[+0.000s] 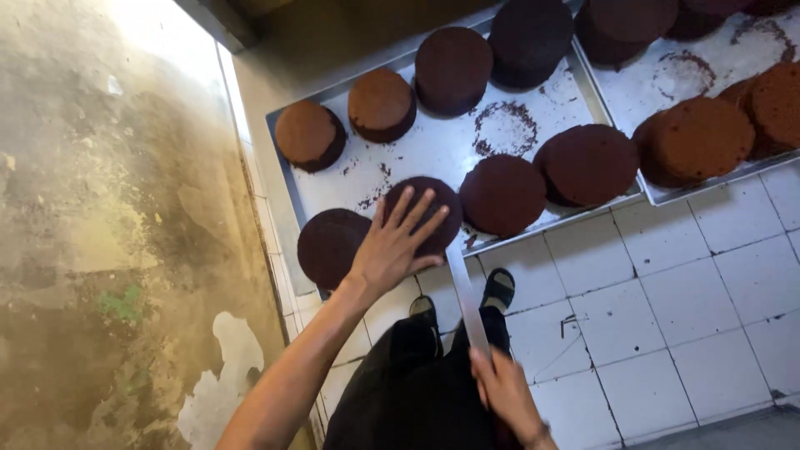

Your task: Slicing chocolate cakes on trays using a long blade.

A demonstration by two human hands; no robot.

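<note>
Cutting a round brown cake

My left hand (392, 250), fingers spread flat, presses the cake (425, 212) at the near edge of the tray (433, 150). My right hand (500, 387) wraps the long knife (465, 296). The cake looks soft and crumbly; hold gently on top.

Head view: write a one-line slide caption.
Left hand pressing on a round dark cake in a metal tray, right hand holding a long knife.
</note>
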